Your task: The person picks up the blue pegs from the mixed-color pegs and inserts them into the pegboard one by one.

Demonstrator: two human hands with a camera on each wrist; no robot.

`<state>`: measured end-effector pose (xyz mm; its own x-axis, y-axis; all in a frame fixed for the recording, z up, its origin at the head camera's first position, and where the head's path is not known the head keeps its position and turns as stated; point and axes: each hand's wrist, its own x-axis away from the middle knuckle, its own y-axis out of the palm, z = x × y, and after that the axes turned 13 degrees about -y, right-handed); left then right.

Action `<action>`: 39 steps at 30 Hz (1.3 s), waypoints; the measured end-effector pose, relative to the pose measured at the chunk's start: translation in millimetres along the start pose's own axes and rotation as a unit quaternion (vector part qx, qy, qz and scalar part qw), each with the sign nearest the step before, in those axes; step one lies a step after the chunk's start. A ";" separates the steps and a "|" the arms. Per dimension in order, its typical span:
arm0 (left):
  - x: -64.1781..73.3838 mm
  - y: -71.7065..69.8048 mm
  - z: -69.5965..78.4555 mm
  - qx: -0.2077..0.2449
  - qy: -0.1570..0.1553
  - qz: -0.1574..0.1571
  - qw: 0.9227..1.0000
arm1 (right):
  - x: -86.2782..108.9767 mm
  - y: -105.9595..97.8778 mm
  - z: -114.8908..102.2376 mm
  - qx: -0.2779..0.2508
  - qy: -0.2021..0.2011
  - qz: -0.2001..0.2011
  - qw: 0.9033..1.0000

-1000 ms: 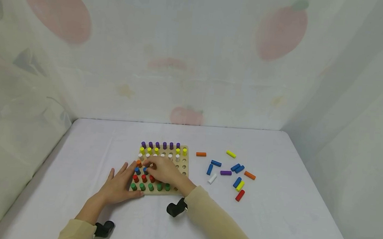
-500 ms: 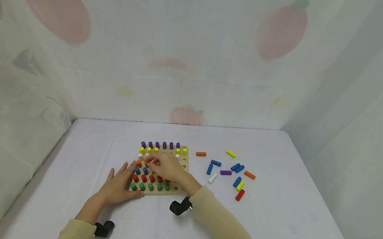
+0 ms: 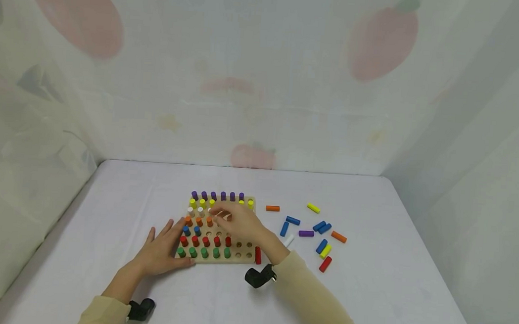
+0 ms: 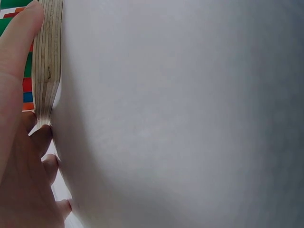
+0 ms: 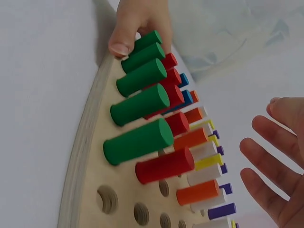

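While left hand [image 3: 157, 254] touches pegboard [image 3: 231, 260], right hand [image 3: 241, 224] hovers; pegs [image 3: 204, 253] upright

Pegboard [image 5: 123, 190] layered wood, smooth face; pegs [image 5: 138, 141] smooth, satin; table cover [image 3: 390, 289] matt

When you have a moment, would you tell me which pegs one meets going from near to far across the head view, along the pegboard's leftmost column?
Green peg, red peg, blue peg, orange peg, white peg, yellow peg, purple peg.
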<state>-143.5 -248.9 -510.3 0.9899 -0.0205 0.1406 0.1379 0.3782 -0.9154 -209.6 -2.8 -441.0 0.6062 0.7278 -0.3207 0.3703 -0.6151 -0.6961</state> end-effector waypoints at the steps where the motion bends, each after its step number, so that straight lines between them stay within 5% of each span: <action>1: 0.0 0.1 -0.3 0.000 0.000 0.000 1.000 | 1.8 -1.5 1.1 0.001 -0.001 0.004 1.000; 10: 0.6 -0.8 0.1 0.000 -0.004 0.000 1.000 | 19.0 -11.9 7.6 0.031 -0.013 0.005 0.999; 26: 5.4 -3.6 3.3 0.009 -0.004 -0.001 1.000 | 60.9 -27.1 25.3 0.010 0.014 0.003 1.000; 39: 4.9 -2.2 1.9 0.009 -0.003 0.002 1.000 | 86.3 -52.1 45.6 0.056 0.043 0.006 0.997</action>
<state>-139.0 -248.1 -506.9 0.9901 -0.0141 0.1399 0.1341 0.3948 -0.9089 -208.7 105.9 -461.7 0.6693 0.6897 -0.2762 0.2846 -0.5814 -0.7622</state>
